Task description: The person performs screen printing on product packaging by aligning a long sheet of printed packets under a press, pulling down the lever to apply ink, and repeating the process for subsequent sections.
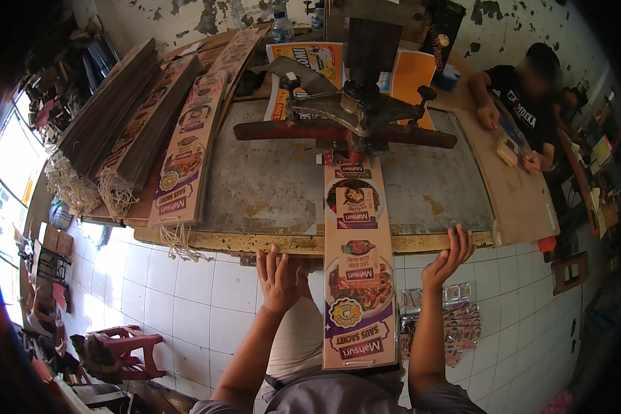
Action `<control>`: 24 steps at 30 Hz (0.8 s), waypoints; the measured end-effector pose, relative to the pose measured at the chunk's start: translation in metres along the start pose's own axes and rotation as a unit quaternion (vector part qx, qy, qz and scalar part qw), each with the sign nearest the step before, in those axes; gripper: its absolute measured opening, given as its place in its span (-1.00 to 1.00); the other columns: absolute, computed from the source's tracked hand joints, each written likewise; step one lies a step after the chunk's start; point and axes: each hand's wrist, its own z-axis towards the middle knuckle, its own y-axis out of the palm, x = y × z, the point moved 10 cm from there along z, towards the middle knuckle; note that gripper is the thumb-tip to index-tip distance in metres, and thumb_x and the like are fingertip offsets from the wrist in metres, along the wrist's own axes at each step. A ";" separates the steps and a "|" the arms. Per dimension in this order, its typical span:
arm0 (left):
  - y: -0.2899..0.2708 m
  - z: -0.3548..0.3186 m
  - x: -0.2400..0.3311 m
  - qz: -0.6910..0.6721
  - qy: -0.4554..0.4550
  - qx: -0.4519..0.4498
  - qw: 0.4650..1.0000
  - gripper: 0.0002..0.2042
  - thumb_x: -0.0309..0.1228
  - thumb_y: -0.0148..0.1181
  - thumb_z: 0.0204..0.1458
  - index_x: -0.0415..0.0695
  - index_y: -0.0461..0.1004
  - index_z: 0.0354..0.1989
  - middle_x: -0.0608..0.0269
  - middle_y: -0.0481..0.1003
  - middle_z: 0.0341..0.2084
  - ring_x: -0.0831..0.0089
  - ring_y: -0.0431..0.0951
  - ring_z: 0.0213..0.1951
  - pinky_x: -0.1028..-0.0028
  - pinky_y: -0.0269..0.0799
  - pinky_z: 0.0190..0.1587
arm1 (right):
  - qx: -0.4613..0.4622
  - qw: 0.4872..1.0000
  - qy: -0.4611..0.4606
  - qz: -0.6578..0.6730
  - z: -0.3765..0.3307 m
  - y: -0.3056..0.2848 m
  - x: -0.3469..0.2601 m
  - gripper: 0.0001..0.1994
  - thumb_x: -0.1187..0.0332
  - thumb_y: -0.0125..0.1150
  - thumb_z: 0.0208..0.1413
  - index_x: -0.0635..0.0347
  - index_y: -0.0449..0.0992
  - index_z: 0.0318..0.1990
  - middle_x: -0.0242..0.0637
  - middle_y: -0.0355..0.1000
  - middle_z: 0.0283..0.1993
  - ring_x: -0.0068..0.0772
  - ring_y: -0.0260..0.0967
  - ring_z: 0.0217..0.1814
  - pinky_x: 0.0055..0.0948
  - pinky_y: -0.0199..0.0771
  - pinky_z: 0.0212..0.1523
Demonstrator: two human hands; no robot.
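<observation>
Left hand: your left hand [277, 276] hangs just below the table edge, fingers spread and holding nothing, close beside the strip's left side.
Right hand: your right hand [450, 257] is raised at the table's front edge, fingers fanned and empty, well clear of the strip's right side.
Printed strip: the long printed cardboard strip [357, 276] lies lengthwise between your hands, its far end tucked under the press head, its near end overhanging the table toward your lap; it seems fed in straight so the head meets it square.
Press: the machine [355, 110] with a red crossbar stands at the table's middle, over the strip's far end.
Table: the worn metal-topped table [269, 186] carries machine and strip.
Stock: stacks of printed strips [186, 138] lean along your left, within reach, apparently waiting.
Floor: a heap of small packets [455, 317] sits on the tiles by your right forearm.
Co-worker: another person [524, 103] works at the far right board, their hands apart from yours.
</observation>
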 end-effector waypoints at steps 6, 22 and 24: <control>0.000 0.001 0.001 -0.002 0.000 0.002 1.000 -0.27 -0.38 0.45 0.06 -0.24 0.29 0.42 -0.35 0.30 0.43 -0.50 0.14 0.51 -0.35 0.06 0.52 | 0.001 1.000 -0.001 0.003 0.001 0.000 -0.001 -0.47 0.08 -0.39 0.64 0.13 0.50 0.35 -0.21 0.37 0.51 0.06 0.06 0.70 0.31 -0.29 0.68; 0.000 0.001 0.002 0.000 0.002 0.004 1.000 -0.30 -0.36 0.43 0.09 -0.26 0.29 0.40 -0.34 0.28 0.45 -0.50 0.12 0.52 -0.35 0.04 0.53 | 0.002 1.000 0.005 0.006 -0.001 0.000 0.002 -0.46 0.06 -0.40 0.64 0.13 0.50 0.34 -0.19 0.38 0.49 0.08 0.07 0.68 0.32 -0.30 0.66; 0.000 0.001 0.001 0.000 0.002 0.003 1.000 -0.30 -0.36 0.43 0.09 -0.26 0.29 0.40 -0.34 0.28 0.44 -0.50 0.12 0.52 -0.35 0.03 0.53 | 0.003 1.000 0.004 0.008 -0.001 0.000 0.002 -0.46 0.06 -0.40 0.64 0.12 0.50 0.34 -0.19 0.38 0.49 0.08 0.07 0.68 0.31 -0.29 0.66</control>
